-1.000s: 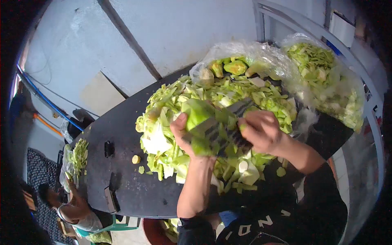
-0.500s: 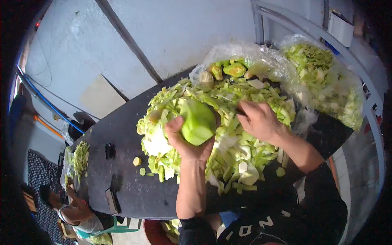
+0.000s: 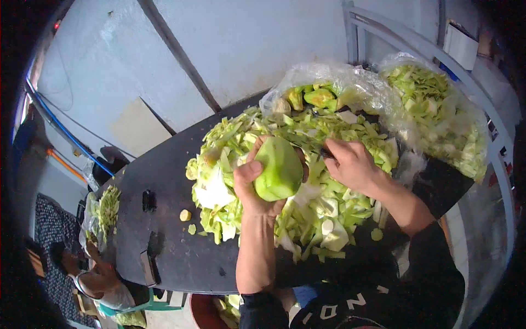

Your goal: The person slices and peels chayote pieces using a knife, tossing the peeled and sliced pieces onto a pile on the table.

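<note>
My left hand is closed round a large, smooth, light-green peeled fruit that looks like a green papaya, holding it above a broad heap of green peelings. To the right, my right hand grips the dark handle of a knife; its blade is hard to make out against the peelings. A small gap lies between this hand and the papaya. Pale cut pieces lie among the peelings near the table's front.
The dark table carries a phone-like object and a small black item. Plastic bags hold whole fruit and peelings. A red tub stands below; another person sits at the far left.
My left hand has shifted slightly right with the papaya and turned it a little. The right hand keeps nearly the same place, still holding the knife. The whole view has tilted slightly.
</note>
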